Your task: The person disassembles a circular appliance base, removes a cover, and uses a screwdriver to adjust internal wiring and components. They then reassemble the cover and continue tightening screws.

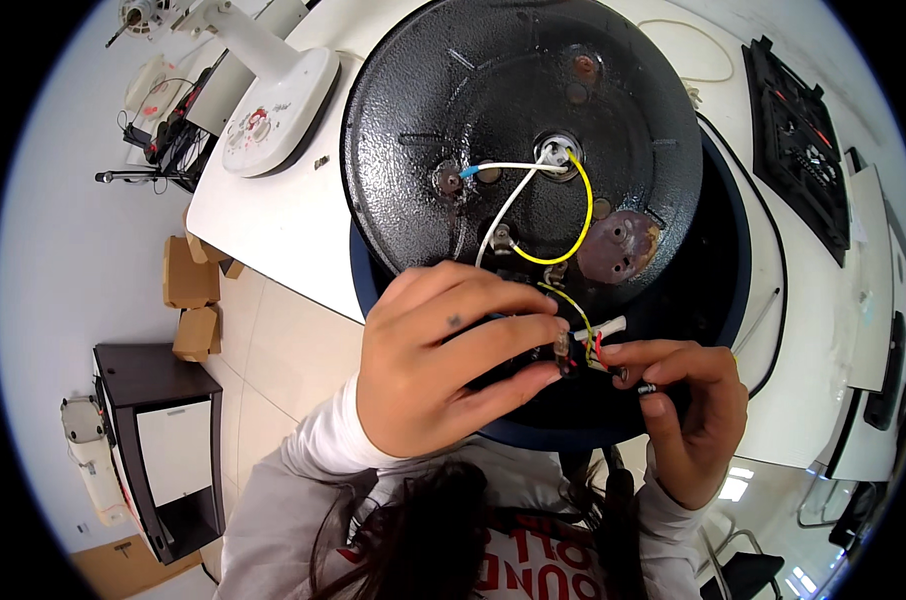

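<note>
A round black metal plate (413, 110) leans in a dark blue round housing (741, 260). White wires (508, 205) and a yellow wire (591, 215) run from the socket (555, 153) at its middle to terminals. Low in front of the plate, my left hand (428, 350) pinches a small sleeved wire connector (562, 346) between thumb and fingers. My right hand (701, 400) is closed on a small black-and-silver piece (647, 389), its kind unclear. Between the hands lie a yellow-green wire (571, 305), red wires (600, 345) and a white sleeve (605, 328).
An open black tool case (798, 140) lies at the right of the white table (273, 225). A black cable (781, 300) curves beside the housing. A white stand (283, 110) is at the back left. Cardboard boxes (191, 275) and a dark cabinet (158, 375) stand on the floor.
</note>
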{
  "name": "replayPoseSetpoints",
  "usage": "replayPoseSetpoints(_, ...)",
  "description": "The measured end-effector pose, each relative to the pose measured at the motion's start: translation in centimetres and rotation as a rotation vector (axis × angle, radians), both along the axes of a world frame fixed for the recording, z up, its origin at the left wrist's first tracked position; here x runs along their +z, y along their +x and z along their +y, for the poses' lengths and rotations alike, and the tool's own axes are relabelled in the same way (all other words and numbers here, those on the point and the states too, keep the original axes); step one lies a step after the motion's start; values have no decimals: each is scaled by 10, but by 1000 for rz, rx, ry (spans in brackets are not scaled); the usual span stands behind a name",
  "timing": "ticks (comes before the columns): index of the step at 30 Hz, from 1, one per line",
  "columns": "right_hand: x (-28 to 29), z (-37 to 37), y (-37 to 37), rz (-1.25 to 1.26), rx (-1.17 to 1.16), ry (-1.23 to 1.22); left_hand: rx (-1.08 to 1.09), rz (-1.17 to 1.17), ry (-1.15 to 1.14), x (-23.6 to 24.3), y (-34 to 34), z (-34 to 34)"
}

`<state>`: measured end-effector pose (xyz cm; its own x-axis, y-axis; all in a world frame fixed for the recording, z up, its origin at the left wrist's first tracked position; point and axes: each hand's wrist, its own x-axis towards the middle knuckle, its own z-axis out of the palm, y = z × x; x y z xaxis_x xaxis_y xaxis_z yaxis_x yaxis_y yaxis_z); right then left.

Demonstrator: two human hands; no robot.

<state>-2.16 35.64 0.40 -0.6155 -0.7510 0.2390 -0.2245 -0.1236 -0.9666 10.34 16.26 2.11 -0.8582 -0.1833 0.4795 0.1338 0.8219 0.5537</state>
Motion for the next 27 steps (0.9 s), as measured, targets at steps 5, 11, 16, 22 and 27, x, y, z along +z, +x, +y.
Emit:
replayPoseSetpoints(5,1,-1,-1,39,-15,-18,59,12,-88,6,-15,-3)
replayPoseSetpoints(11,-3,-2,-7,118,14,-44,104,-214,-87,28,-31,-16)
replayPoseSetpoints(16,-4,0,-6,129,-1,-33,-134,-159,-280,43,-58,-26)
replayPoseSetpoints(22,-8,-2,-4,167,-31,-51,-325,143,-573,24,-90,-37)
replayPoseSetpoints(27,-9,-3,-2,195,-45,-44,-359,136,-566,18,-90,-44)
